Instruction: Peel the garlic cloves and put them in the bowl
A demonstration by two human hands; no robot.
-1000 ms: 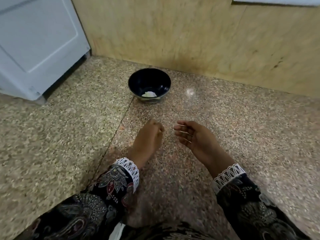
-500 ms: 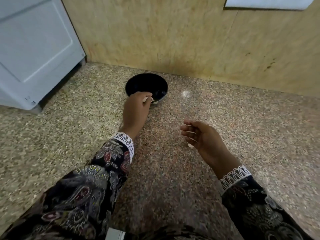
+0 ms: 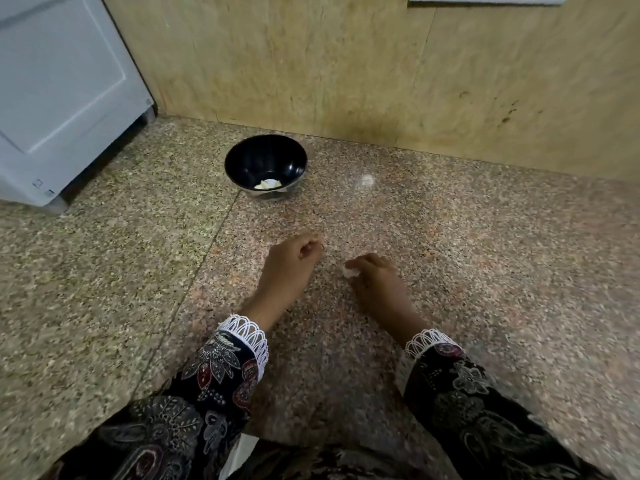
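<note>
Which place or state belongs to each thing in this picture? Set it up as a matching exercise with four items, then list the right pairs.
Things
1. bowl
2. peeled garlic
3. right hand
4. cabinet door

Places or states
A. pinches a small whitish piece
B. stands on the floor near the wall
C. upper left of the view, pale blue-grey
D. lies inside the bowl

Pairs: 1-B, 2-D, 3-A, 4-C
</note>
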